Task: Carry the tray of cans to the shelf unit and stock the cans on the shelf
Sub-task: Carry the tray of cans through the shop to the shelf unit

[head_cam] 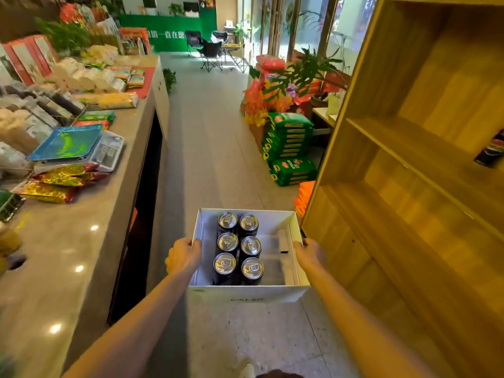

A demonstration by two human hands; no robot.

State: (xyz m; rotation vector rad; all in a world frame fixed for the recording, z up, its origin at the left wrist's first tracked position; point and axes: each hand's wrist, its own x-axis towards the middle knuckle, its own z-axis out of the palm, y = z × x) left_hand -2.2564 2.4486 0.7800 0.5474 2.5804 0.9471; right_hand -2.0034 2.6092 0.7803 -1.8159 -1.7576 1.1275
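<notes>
I hold a white cardboard tray [245, 293] in front of me, above the floor. My left hand [183, 256] grips its left wall and my right hand [311, 253] grips its right wall. Several dark cans [238, 251] with silver tops stand upright in two rows in the tray's left half; the right half is bare. The wooden shelf unit [425, 170] rises close on my right, its shelves open toward me. One dark can [491, 151] stands on a middle shelf at the far right edge of the view.
A long grey counter [71, 257] runs along my left, loaded with packaged goods and a scale with a blue pan [68, 143]. Green sacks [291, 148] and plants are stacked past the shelf unit. The tiled aisle [212, 137] stretches ahead to folding chairs.
</notes>
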